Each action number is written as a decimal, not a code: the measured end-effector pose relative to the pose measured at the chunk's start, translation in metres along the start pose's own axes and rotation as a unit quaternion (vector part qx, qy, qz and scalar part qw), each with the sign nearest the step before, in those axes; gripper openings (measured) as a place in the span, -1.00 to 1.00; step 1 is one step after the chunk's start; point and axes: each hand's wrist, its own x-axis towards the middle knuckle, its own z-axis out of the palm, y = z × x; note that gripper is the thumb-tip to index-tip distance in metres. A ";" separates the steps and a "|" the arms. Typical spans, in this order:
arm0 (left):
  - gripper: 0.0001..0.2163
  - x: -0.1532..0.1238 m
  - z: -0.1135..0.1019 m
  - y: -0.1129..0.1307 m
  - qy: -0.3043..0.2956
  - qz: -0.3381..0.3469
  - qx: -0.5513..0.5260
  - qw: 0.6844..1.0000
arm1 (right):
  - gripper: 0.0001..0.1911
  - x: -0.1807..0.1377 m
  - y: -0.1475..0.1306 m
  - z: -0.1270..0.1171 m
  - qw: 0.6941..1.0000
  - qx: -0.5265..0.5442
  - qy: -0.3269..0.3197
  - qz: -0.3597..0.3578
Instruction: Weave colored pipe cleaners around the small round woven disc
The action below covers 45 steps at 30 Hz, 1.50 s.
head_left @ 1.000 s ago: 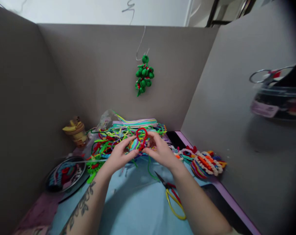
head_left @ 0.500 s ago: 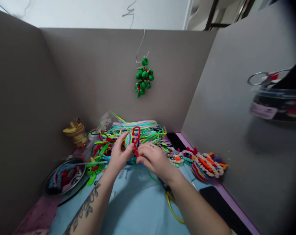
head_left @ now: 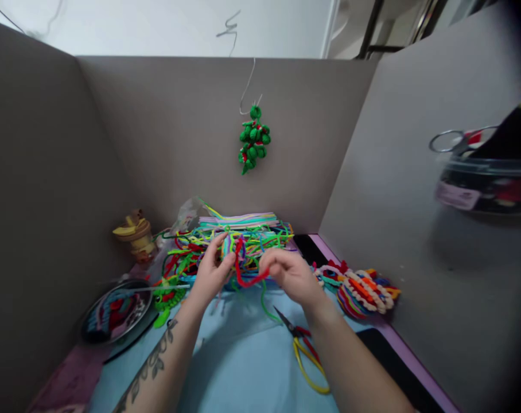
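My left hand [head_left: 215,264] is closed around a small multicoloured striped piece [head_left: 228,245], which looks made of pipe cleaners. From that piece a red pipe cleaner [head_left: 245,283] hangs in a curve and runs across to my right hand [head_left: 288,272]. The fingers of my right hand pinch its free end. Behind both hands lies a heap of loose pipe cleaners [head_left: 260,235] in many colours. Below my right hand, scissors [head_left: 301,344] with yellow and red handles rest on the light blue mat [head_left: 243,367].
Finished colourful pipe-cleaner pieces [head_left: 366,292] lie at the right, near a black flat object [head_left: 393,367]. On the left are a round dish [head_left: 118,312], a green figure [head_left: 168,295] and a small pot [head_left: 135,238]. Grey panels [head_left: 178,132] enclose the table; a green ornament [head_left: 254,140] hangs there.
My right hand has moved right, drawing the red pipe cleaner from an upright loop into a low curve. The scissors show more fully now. My left hand stays nearly in place.
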 end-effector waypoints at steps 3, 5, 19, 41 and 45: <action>-0.48 -0.003 0.002 0.004 -0.043 0.011 -0.015 0.999 | -0.65 0.003 0.015 0.004 0.984 -0.038 0.165 0.056; -0.48 -0.004 0.003 0.008 -0.073 0.025 -0.019 0.997 | -0.86 0.006 0.017 0.008 0.981 -0.088 0.167 0.035; -0.50 -0.010 0.000 0.023 -0.121 0.080 0.107 0.984 | -0.88 0.005 -0.002 0.016 0.972 -0.165 0.163 0.041; -0.52 -0.016 0.002 0.039 -0.133 0.110 0.180 0.968 | -0.85 0.001 0.002 0.003 0.953 -0.290 0.091 0.008; -0.53 -0.016 0.003 0.037 -0.145 0.121 0.170 0.967 | -0.93 0.004 0.000 -0.001 0.968 -0.241 0.061 0.036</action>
